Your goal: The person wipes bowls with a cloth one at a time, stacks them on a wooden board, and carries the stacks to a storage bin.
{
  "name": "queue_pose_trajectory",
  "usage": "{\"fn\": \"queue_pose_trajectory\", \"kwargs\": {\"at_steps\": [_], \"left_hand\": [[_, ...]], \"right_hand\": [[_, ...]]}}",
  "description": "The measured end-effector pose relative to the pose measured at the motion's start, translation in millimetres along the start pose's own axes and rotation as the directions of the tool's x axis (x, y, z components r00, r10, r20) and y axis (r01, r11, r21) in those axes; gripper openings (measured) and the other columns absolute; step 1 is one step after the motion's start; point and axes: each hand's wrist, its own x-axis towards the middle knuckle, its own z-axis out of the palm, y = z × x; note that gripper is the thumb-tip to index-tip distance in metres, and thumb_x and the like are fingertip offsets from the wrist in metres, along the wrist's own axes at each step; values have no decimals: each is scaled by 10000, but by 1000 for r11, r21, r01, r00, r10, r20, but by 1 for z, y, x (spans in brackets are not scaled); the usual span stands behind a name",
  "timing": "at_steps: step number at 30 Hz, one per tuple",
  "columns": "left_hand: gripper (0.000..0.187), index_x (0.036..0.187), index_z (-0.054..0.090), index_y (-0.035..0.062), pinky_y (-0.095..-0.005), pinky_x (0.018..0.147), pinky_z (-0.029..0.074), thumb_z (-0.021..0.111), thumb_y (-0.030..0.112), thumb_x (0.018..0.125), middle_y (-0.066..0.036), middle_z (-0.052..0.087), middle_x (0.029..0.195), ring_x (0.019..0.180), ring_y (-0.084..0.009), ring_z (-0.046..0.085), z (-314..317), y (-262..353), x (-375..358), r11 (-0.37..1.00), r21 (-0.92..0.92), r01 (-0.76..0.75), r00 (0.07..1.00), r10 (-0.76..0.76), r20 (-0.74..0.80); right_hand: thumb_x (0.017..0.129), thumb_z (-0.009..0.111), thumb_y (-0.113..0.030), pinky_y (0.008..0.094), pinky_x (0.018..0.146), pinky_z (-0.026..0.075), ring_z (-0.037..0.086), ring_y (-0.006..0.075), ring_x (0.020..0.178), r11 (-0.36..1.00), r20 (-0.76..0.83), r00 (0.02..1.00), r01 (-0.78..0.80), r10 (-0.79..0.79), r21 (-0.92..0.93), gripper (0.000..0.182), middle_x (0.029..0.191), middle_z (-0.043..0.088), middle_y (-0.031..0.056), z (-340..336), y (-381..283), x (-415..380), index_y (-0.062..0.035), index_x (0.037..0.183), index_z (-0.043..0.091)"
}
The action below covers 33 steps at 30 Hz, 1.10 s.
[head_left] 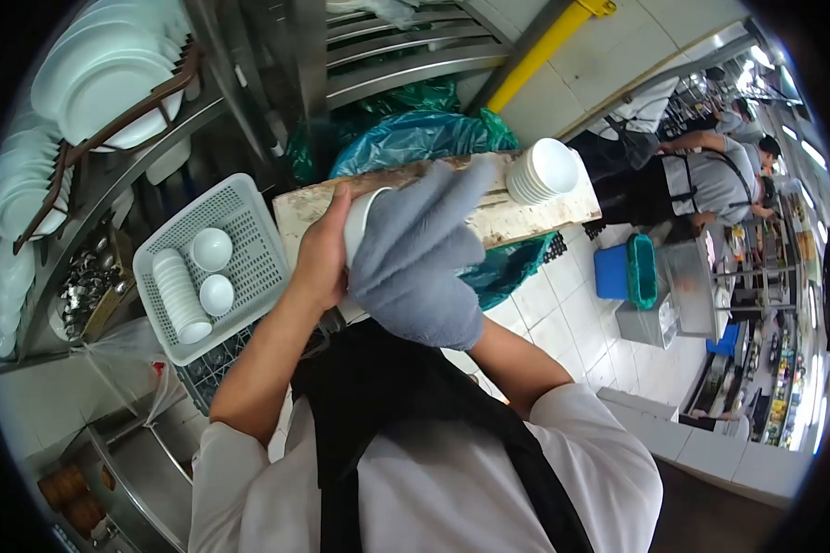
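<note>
My left hand point(325, 247) is closed around a white bowl point(360, 221), thumb along its outer side. A grey cloth point(415, 263) covers my right hand and presses against the bowl, hiding part of it. Only the right forearm point(521, 369) shows below the cloth, whose upper folds are slightly blurred. Behind both hands lies a worn, pale board point(480, 219). On the board's right end stands a stack of white bowls point(542, 172).
A grey perforated basket point(272, 221) at left holds white bowls, some nested in a row. Plates point(115, 97) fill a rack at upper left. Green plastic bags point(415, 138) hang behind the board. A blue bin point(610, 272) and several people point(710, 180) are at right.
</note>
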Motion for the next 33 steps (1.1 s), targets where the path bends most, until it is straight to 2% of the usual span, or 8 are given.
{"fn": "queue_pose_trajectory", "kwargs": {"at_steps": [6,10,17,20,22,25,30,33], "left_hand": [[822,1423,330,72,-428,819,541,262,704,902,-156,510,1318,1165,-277,545,33,-18,5,968,21,251,898,-241,368],[788,1431,325,71,-414,766,555,269,669,921,-197,470,1345,1154,-308,549,34,-32,2,946,310,96,925,-199,323],[581,1335,440,22,-324,745,541,349,478,986,-162,539,1257,992,-221,612,-10,-36,1,923,379,-68,995,37,88],[519,1278,499,20,-300,726,531,346,431,999,-132,597,1167,955,-197,623,-42,-43,-3,928,369,-54,995,83,-62],[522,1240,530,15,-288,701,518,349,442,999,-109,616,1132,940,-179,621,-73,-42,-16,914,407,-6,971,103,-215],[347,1098,614,34,-241,655,483,503,336,966,-56,655,1017,815,-127,614,-141,-54,-32,880,472,-60,912,240,-333],[291,957,647,2,-433,727,510,618,269,845,-214,663,905,822,-351,650,-272,-62,-51,241,850,469,621,594,-511],[289,982,658,21,-446,769,515,627,249,808,-218,665,988,896,-369,650,-331,-66,-40,-23,788,616,691,497,-525]], "right_hand": [[596,599,-71,421,561,396,514,295,715,872,140,932,-362,334,329,267,797,522,137,36,54,-54,-2,851,561],[584,617,-90,399,569,389,517,270,707,824,54,841,-539,538,174,257,777,517,109,77,117,-90,-26,827,564],[562,650,-123,360,585,376,524,227,694,886,-89,949,-315,304,-339,244,742,508,61,169,168,-86,-67,785,567],[591,620,-89,340,537,362,520,212,680,933,-178,917,-360,356,10,165,746,508,61,204,163,-77,-72,743,560],[567,610,-119,357,546,366,481,230,648,883,20,939,-314,342,-347,174,712,465,63,153,144,-68,-58,711,535],[537,657,-165,362,613,398,497,261,689,938,-20,938,-344,345,43,268,774,500,97,128,141,-62,-38,746,546],[492,700,-213,366,670,414,514,284,764,734,-125,780,-505,614,455,367,846,528,112,86,162,-65,-50,792,565],[465,726,-242,369,703,423,523,298,809,693,-203,722,-484,661,534,427,889,545,120,50,160,-59,-57,820,577]]}}
